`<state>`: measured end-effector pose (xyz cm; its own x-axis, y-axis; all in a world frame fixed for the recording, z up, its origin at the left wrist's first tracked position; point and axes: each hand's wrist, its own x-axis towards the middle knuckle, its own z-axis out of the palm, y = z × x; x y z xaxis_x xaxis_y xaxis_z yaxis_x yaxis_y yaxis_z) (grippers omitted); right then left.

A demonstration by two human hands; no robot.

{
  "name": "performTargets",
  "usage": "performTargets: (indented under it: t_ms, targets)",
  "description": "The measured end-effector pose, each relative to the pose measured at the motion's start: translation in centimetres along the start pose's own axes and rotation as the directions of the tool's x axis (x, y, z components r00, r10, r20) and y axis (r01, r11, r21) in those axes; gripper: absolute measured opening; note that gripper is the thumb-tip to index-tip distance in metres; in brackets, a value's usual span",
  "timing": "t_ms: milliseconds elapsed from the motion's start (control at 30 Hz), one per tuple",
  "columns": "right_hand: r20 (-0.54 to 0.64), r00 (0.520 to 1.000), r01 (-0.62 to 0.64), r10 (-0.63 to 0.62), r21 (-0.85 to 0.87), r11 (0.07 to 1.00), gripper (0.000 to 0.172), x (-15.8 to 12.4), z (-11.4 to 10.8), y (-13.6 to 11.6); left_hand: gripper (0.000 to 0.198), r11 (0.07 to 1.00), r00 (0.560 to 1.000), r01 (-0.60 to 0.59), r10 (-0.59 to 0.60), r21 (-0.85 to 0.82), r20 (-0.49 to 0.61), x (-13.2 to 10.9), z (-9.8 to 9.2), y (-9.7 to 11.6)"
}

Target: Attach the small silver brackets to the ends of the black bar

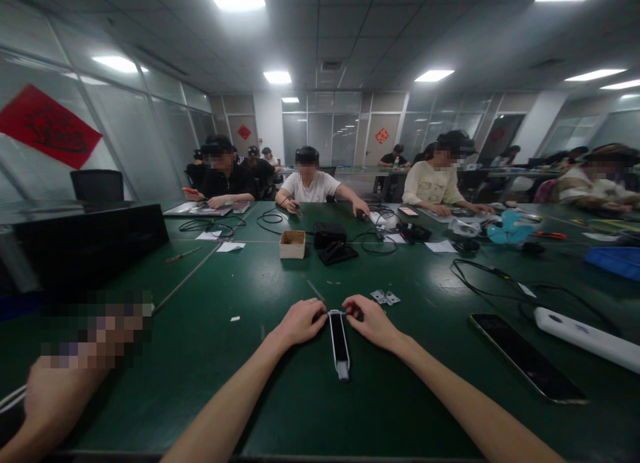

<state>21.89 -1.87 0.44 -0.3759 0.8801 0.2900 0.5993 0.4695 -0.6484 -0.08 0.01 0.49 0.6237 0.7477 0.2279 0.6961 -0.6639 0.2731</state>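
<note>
A narrow white device with a black face (pixel 339 340) lies lengthwise on the green table (pixel 280 396) straight ahead of me. My left hand (pixel 301 321) and my right hand (pixel 369 320) meet at its far end, fingers curled and pinching there. Whether they grip the device itself or a small part on it is too small to tell. A small metal hinge (pixel 385 297) lies just beyond my right hand.
A dark phone (pixel 526 357) and a white power strip (pixel 587 337) lie to my right, with black cables behind. A small cardboard box (pixel 293 244) and a black unit (pixel 330 235) stand mid-table. Several seated people work along the far side. Another person's arm (pixel 45 396) rests at left.
</note>
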Motion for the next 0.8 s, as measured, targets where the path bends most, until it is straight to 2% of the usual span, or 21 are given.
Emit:
performTargets:
  t_ms: [167,333,433,500,633,700,800]
  targets:
    - [0.035,0.999,0.015,-0.014,-0.030,0.999,0.017,-0.1,0.1,-0.8,0.016,1.000,1.000,0.013,-0.013,-0.018,0.012,0.0,0.1,0.0]
    - [0.050,0.997,0.055,-0.052,-0.062,0.997,0.019,0.0,0.0,-0.5,0.015,0.999,1.000,0.021,-0.021,-0.027,0.011,-0.1,-0.2,0.2]
    - [0.037,0.992,0.128,-0.124,-0.136,0.982,0.023,0.3,-1.4,0.2,0.016,0.999,1.000,0.012,-0.012,-0.038,0.004,0.0,-0.3,0.3]
    - [-0.013,0.990,0.132,-0.137,-0.209,0.969,0.022,0.4,-3.2,0.9,0.016,0.999,1.000,0.006,-0.006,-0.040,0.008,0.0,-0.3,0.2]
    - [-0.102,0.993,0.017,-0.059,-0.366,0.930,0.018,0.2,-6.9,2.6,0.018,0.997,0.999,0.029,-0.027,-0.067,0.036,0.0,-0.3,0.0]
    - [-0.075,0.997,-0.050,0.019,-0.431,0.901,0.019,0.0,-8.2,3.5,0.018,0.996,0.998,0.037,-0.034,-0.078,0.044,0.0,-0.4,0.1]
    - [0.011,0.992,-0.106,0.126,-0.477,0.873,0.020,-0.3,-8.8,4.4,0.018,0.995,0.999,0.039,-0.035,-0.096,0.040,-0.1,-0.5,0.1]
